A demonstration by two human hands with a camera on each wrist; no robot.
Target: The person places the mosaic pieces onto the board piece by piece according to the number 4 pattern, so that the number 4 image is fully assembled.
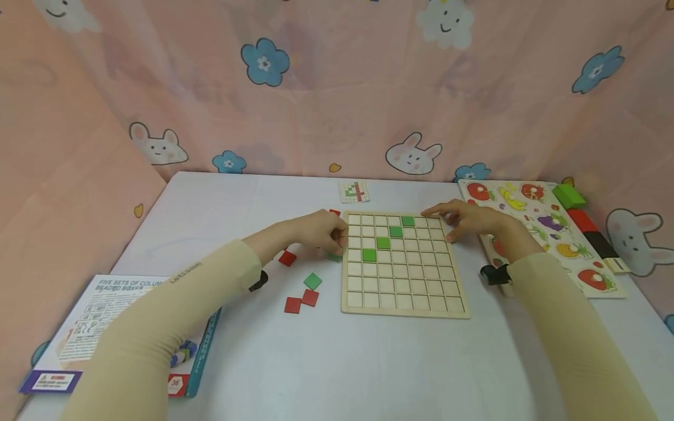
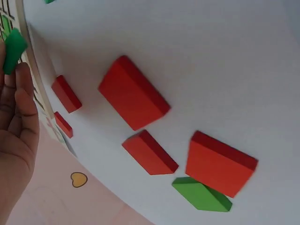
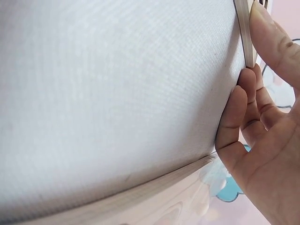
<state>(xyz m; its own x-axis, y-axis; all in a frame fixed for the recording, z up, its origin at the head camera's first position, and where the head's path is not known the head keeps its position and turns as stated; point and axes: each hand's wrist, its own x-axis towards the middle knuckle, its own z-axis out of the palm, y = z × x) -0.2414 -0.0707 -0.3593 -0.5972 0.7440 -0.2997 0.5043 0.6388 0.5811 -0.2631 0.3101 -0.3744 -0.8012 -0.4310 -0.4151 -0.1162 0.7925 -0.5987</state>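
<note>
A square wooden grid board [image 1: 405, 271] lies on the table, with several green tiles [image 1: 383, 242] forming a diagonal in its upper cells. At its left edge is my left hand [image 1: 318, 230]; in the left wrist view its fingers pinch a green tile [image 2: 15, 49]. My right hand [image 1: 474, 221] holds the board's far right corner, one finger along the far edge and the thumb at the right edge. In the right wrist view the thumb [image 3: 276, 47] touches the board's side. Loose red tiles [image 1: 292, 305] and green tiles [image 1: 313, 281] lie left of the board.
A small pattern card [image 1: 354, 192] lies beyond the board. Right of it is a fruit picture board [image 1: 558, 234], with green, red and black blocks [image 1: 597, 244] along its far side. A printed box [image 1: 118, 304] lies at the left, partly under my left forearm. A pink curtain [image 1: 326, 88] hangs behind.
</note>
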